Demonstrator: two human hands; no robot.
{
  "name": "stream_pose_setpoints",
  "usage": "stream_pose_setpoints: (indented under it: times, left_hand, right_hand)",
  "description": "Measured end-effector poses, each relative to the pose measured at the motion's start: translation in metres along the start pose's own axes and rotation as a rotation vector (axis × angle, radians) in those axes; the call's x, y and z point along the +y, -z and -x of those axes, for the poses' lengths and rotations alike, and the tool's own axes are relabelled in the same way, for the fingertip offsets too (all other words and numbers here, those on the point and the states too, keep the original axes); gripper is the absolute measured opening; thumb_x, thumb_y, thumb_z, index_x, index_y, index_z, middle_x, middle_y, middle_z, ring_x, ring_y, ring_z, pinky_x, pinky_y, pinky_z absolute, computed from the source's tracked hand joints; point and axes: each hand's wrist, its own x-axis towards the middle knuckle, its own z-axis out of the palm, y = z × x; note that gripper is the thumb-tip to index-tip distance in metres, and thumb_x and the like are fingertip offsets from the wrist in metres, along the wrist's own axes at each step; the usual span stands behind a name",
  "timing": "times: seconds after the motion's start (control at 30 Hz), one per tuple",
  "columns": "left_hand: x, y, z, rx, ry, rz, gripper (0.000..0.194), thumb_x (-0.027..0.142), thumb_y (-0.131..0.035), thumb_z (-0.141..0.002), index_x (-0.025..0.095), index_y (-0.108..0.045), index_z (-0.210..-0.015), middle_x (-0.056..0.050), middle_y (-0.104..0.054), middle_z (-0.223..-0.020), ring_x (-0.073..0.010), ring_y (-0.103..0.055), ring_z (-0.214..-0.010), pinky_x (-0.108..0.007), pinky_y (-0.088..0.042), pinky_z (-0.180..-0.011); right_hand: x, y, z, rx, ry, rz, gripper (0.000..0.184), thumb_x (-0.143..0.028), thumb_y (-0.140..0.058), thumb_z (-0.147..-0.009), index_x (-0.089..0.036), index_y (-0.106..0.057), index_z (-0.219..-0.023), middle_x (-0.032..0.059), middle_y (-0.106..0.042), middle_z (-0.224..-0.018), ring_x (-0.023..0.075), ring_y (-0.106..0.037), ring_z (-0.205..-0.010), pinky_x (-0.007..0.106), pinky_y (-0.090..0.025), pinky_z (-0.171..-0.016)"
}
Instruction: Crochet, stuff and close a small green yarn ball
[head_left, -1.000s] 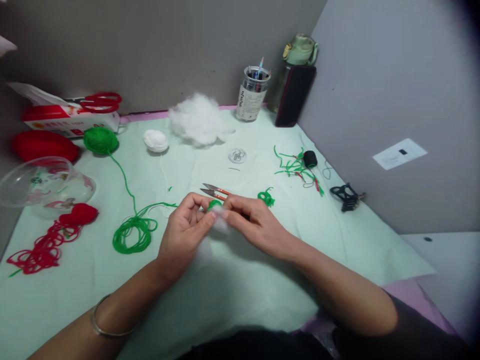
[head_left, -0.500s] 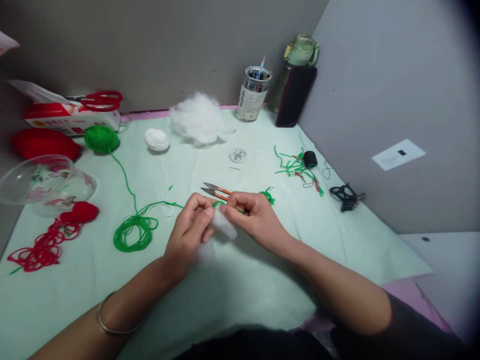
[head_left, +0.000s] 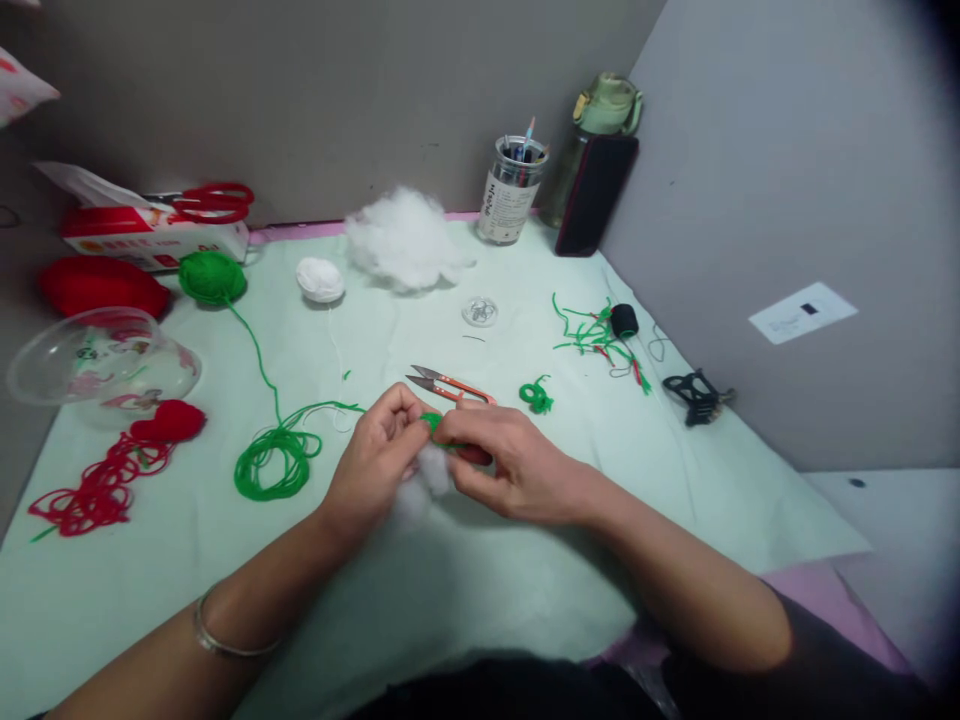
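Observation:
My left hand (head_left: pixel 375 452) is closed, pinching a small green yarn piece (head_left: pixel 432 421) that is mostly hidden by fingers. My right hand (head_left: pixel 517 462) grips the same piece from the other side, its fingers bent over it. White stuffing (head_left: pixel 433 470) pokes out below, between the two hands. A strand of green yarn runs from the left hand to a loose coil (head_left: pixel 274 465) and on to a green yarn ball (head_left: pixel 212 277). Just beyond the hands lie orange-handled thread snips (head_left: pixel 450 385). Right of them is a small curled green yarn piece (head_left: pixel 536 395).
A heap of white stuffing (head_left: pixel 405 240) and a white yarn ball (head_left: pixel 320 281) lie toward the back. Red yarn (head_left: pixel 90 490) and a clear plastic bowl (head_left: pixel 105 360) are at left. Green scraps (head_left: pixel 592 330), a black clip (head_left: pixel 699 396) and a pen jar (head_left: pixel 512 195) stand or lie at right.
My right hand has turned, its fingers now folded over the green piece rather than pinching the stuffing. Less stuffing hangs out. The view has shifted slightly.

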Motion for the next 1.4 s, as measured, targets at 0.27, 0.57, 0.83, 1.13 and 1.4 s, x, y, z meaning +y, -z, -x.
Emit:
stream_pose_setpoints:
  times: [0.27, 0.57, 0.83, 1.13, 1.4]
  left_hand:
    - [-0.002, -0.006, 0.002, -0.017, 0.010, 0.085, 0.022, 0.038, -0.066, -0.092, 0.021, -0.054, -0.084, 0.009, -0.044, -0.063, -0.0040, -0.031, -0.043, -0.021, -0.018, -0.043]
    - [-0.004, -0.005, 0.004, -0.056, -0.073, 0.044, 0.019, 0.029, -0.072, -0.088, 0.022, -0.055, -0.091, 0.009, -0.044, -0.062, -0.0055, -0.030, -0.045, -0.022, -0.018, -0.043]
    - [-0.003, 0.001, -0.001, 0.015, -0.040, 0.012, 0.021, 0.019, -0.071, -0.082, 0.020, -0.051, -0.078, 0.009, -0.048, -0.062, -0.0046, -0.032, -0.046, -0.020, -0.021, -0.042]
    - [-0.001, -0.004, 0.003, -0.067, -0.004, 0.079, 0.014, 0.032, -0.058, -0.097, 0.019, -0.058, -0.091, 0.010, -0.042, -0.053, -0.0050, -0.028, -0.043, -0.021, -0.019, -0.044]
    - [-0.004, -0.004, 0.003, -0.070, -0.087, 0.052, 0.021, 0.030, -0.075, -0.090, 0.018, -0.059, -0.094, 0.008, -0.049, -0.070, -0.0020, -0.032, -0.046, -0.019, -0.020, -0.042]
  right_hand:
    - [0.010, -0.005, -0.004, 0.270, -0.379, -0.173, 0.025, -0.024, -0.060, -0.087, -0.021, -0.046, -0.067, -0.0067, -0.039, -0.061, 0.0093, -0.033, -0.058, 0.025, -0.027, -0.057]
    - [0.005, 0.002, -0.004, 0.222, -0.416, -0.361, 0.025, -0.027, -0.058, -0.091, -0.020, -0.050, -0.068, -0.0070, -0.041, -0.061, 0.0091, -0.033, -0.058, 0.025, -0.027, -0.056]
    - [-0.006, -0.008, 0.000, 0.105, -0.095, -0.048, 0.012, -0.011, -0.052, -0.086, -0.022, -0.051, -0.082, -0.0056, -0.044, -0.068, 0.0110, -0.039, -0.062, 0.025, -0.032, -0.063]
    - [0.008, -0.008, -0.004, 0.278, -0.378, -0.327, 0.018, -0.024, -0.065, -0.085, -0.020, -0.054, -0.071, -0.0054, -0.048, -0.067, 0.0096, -0.039, -0.063, 0.024, -0.030, -0.060]
    - [0.010, 0.001, -0.009, 0.258, -0.480, -0.680, 0.023, -0.038, -0.072, -0.084, -0.017, -0.063, -0.077, -0.0055, -0.047, -0.066, 0.0102, -0.041, -0.062, 0.024, -0.037, -0.062]
